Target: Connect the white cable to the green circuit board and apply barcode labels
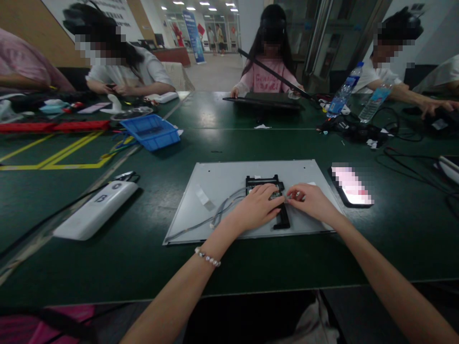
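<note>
A flat grey-white panel (229,174), like the back of a display, lies in front of me. A black plastic bracket (282,220) with a partly visible circuit board sits on it. Over the bracket's middle lies my left hand (258,206), closed on it, thumb and fingers near each other and covering much of the board. My right hand (310,200) is closed in a pinch at the bracket's right side; whatever small piece is between the fingertips is too small to make out. Grey cables (224,208) run from the bracket across the panel's left part. A clear strip (204,197) is stuck there.
A phone (351,186) lies right of the panel, a white power bank (98,208) with a cable to the left. Beyond are a blue tray (152,133), water bottles (346,91) and black cables (353,129). Across the green table (201,136), a person holds a dark panel (265,102).
</note>
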Tool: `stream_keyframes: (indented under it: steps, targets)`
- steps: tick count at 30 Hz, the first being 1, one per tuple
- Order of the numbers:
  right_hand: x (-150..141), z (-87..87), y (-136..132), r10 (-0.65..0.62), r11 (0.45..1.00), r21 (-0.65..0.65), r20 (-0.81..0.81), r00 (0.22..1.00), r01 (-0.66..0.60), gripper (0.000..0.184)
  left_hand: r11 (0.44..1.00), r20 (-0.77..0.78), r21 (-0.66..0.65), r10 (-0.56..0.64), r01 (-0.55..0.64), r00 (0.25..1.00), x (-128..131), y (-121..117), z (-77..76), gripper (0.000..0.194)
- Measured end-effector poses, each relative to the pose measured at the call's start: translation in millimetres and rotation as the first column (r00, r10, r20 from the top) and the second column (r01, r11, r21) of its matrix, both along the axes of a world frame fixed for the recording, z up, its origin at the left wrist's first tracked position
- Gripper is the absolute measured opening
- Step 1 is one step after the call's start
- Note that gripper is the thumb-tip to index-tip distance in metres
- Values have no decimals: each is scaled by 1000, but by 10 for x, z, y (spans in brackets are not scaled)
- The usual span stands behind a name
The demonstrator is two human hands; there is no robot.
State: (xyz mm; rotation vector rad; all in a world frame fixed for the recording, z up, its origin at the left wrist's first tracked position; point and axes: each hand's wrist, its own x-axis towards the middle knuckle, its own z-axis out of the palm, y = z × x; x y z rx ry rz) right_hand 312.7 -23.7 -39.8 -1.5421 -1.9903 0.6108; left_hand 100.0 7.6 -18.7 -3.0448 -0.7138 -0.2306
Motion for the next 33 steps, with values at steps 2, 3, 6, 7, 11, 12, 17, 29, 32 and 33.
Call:
stream_keyframes:
  steps: [2, 3, 6, 7, 11, 12, 17, 29, 32, 33]
  targets:
    - [5, 11, -10, 33, 999, 24, 29, 999, -34, 13, 1000, 0, 0, 3, -3, 1000, -2, 2, -2, 30]
    - [6, 15, -15, 57, 998, 26, 41, 998, -58, 13, 1000, 1, 1, 3, -3, 1000, -3, 3, -5, 30]
    - [9, 16, -18, 113, 993, 9, 47, 992, -114, 16, 1000, 7, 4, 0, 0, 1000, -8, 11, -18, 30]
    - [12, 12, -15, 121, 993, 3, 33, 992, -122, 17, 1000, 10, 4, -2, 2, 1000, -9, 14, -22, 30]
    - [51, -6, 11, 106, 993, -33, -111, 988, -110, 17, 1000, 20, 15, -10, 10, 1000, -11, 15, -31, 33]
    - [67, -8, 17, 78, 996, -37, -149, 986, -85, 17, 1000, 25, 21, -10, 10, 1000, -13, 12, -31, 34]
    - [143, 3, 28, -60, 998, -26, -235, 970, 56, 20, 999, 72, 43, 14, -17, 997, -50, 15, 2, 38]
    - [160, -40, 23, -14, 998, 65, -201, 979, 27, 19, 876, 317, 25, 450, -482, 835, -842, 397, 368, 31]
    - [137, -19, 0, -2, 994, 106, -193, 981, 23, 18, 802, 325, -55, 577, -594, 749, -1193, 449, 268, 37]
    - [126, -13, -8, 5, 993, 116, -188, 982, 18, 18, 782, 317, -107, 612, -614, 725, -1301, 462, 211, 40]
